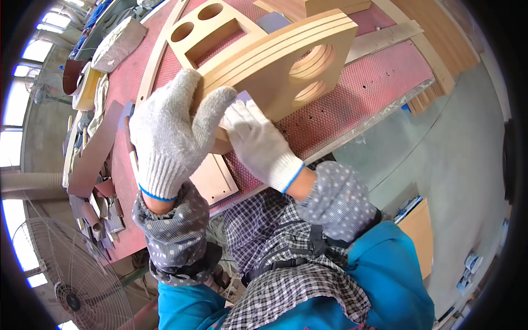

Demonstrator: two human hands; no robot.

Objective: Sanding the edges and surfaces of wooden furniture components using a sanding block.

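Note:
A thick panel of layered light wood (264, 82), with two round holes at its right end, stands tilted on its edge above the table. My left hand (168, 124), in a white knitted glove, clamps its near left end between thumb and fingers. My right hand (257, 140), gloved alike, reaches against the inner side of the panel's opening, fingers straight and close together. A pale purple piece (243, 96) that looks like sandpaper shows at the right fingertips; most of it is hidden. Behind lies a similar wooden panel (243, 17) with two round holes and a rectangular cutout.
The table has a red textured mat (379, 82). Wooden strips (385, 41) and a grey-blue sheet (273, 22) lie on it. Brown sanding belts (96, 151) and scraps crowd the left side. A flat pinkish board (214, 179) is beside my left wrist. A caged fan (69, 291) stands lower left.

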